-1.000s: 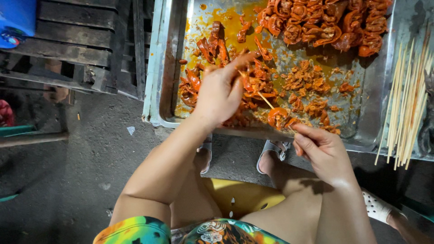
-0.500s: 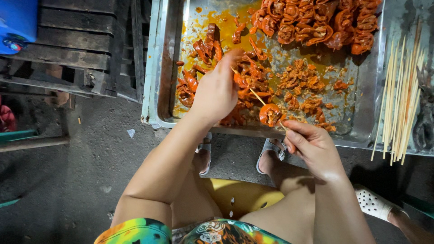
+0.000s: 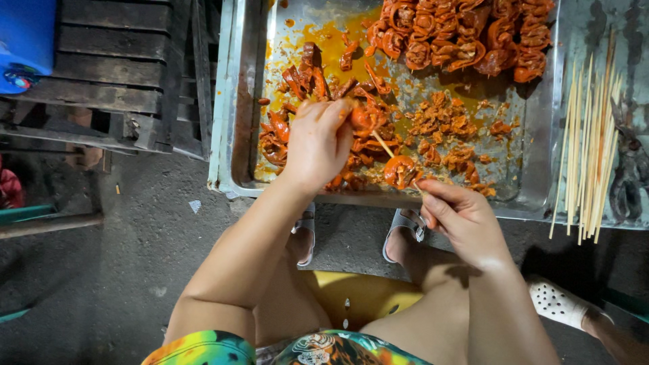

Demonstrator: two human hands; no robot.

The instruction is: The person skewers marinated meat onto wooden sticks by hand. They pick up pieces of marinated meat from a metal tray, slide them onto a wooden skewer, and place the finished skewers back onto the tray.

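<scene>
Over a steel tray (image 3: 541,169), the right hand (image 3: 460,220) pinches a skewer (image 3: 384,144) angled up-left toward the left hand (image 3: 318,142), which grips a meat piece (image 3: 362,118)

I see the tray (image 3: 243,101) ahead with meat (image 3: 446,122) in it, skewers (image 3: 588,149) to its right, a crate (image 3: 115,67) to its left.
</scene>
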